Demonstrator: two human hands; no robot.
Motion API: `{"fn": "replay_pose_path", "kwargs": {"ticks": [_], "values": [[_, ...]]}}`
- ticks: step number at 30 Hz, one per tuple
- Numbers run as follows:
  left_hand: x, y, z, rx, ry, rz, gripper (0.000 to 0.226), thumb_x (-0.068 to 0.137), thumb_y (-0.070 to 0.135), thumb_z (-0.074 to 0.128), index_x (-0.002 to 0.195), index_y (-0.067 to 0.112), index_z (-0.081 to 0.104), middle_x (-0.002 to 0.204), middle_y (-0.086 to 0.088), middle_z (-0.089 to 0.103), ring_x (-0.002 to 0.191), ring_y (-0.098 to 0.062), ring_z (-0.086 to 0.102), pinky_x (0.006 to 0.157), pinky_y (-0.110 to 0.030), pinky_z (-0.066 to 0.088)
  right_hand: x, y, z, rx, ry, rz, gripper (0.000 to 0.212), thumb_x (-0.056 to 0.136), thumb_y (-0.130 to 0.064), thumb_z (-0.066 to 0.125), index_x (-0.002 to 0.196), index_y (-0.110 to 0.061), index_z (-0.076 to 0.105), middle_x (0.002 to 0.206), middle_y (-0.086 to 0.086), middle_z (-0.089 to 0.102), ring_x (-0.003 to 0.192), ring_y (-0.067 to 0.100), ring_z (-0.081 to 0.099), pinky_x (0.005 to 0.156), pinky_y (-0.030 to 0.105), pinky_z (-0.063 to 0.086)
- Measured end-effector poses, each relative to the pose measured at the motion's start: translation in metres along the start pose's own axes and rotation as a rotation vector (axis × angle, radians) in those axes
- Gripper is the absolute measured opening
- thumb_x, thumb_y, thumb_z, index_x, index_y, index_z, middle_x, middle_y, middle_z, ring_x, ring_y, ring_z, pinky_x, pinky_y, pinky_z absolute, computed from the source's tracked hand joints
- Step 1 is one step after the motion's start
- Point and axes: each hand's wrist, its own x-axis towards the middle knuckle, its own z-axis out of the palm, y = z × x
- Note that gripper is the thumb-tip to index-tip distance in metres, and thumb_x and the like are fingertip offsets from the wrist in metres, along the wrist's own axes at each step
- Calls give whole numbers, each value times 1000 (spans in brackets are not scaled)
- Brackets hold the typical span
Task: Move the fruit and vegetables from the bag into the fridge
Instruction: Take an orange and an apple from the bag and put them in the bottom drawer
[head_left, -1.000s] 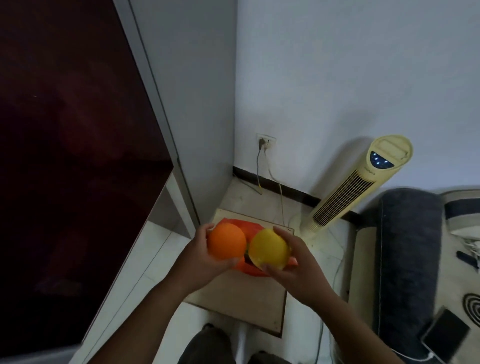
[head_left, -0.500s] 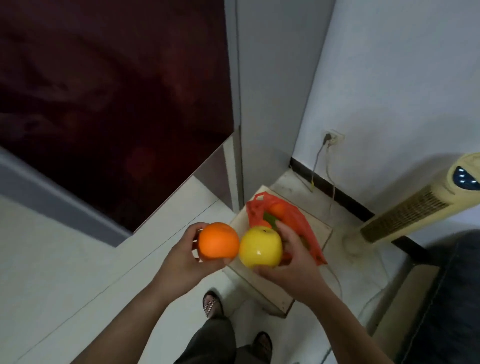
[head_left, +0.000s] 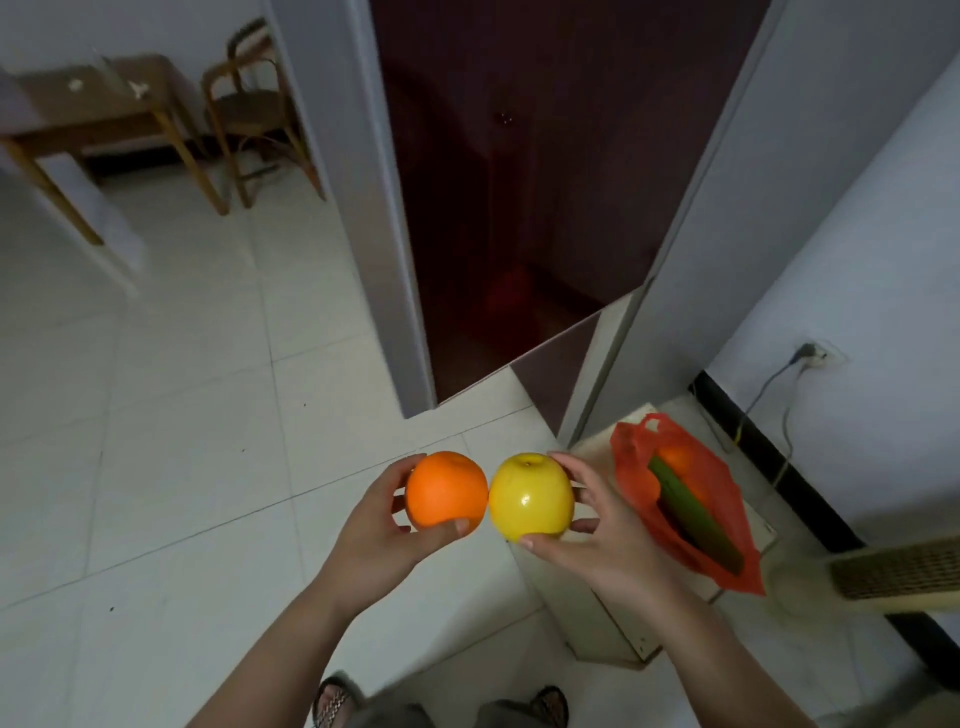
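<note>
Touching side by side, an orange (head_left: 445, 490) is gripped by the left hand (head_left: 382, 535) and a yellow apple (head_left: 531, 496) by the right hand (head_left: 605, 540), fingers curled round each, beside the red bag (head_left: 727, 499) where a cucumber (head_left: 693, 512) is left.

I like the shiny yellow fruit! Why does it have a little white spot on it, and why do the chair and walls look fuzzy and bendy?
Head view: the white spot on the yellow fruit in the right hand is glare from a light; the orange in the left hand looks matte. The chair is smeared by blur. The wide-angle lens tilts the walls. The dark red fridge front sits dim.
</note>
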Motion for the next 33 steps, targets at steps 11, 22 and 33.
{"fn": "replay_pose_path", "kwargs": {"ticks": [11,22,33], "values": [[5,-56,-152,-33,18,-5,79,55,47,74,126,35,43,124,11,48,102,-6,53,67,-15,45,38,-66,151,-65,61,-34,88,60,-34,84,133,-40,34,133,-17,40,113,4,48,77,18,51],[21,-102,-249,-22,-14,-2,79,58,44,81,127,34,43,128,7,47,106,-13,53,70,-18,47,62,-101,250,-52,97,-33,76,65,-31,83,125,-43,39,125,-26,42,110,0,48,73,15,49],[61,-138,-334,-3,89,-116,85,56,49,83,128,38,39,128,10,44,108,-13,50,74,-21,46,158,-124,313,-95,-86,-24,81,62,-33,83,129,-44,38,128,-22,42,113,2,47,76,16,46]]}}
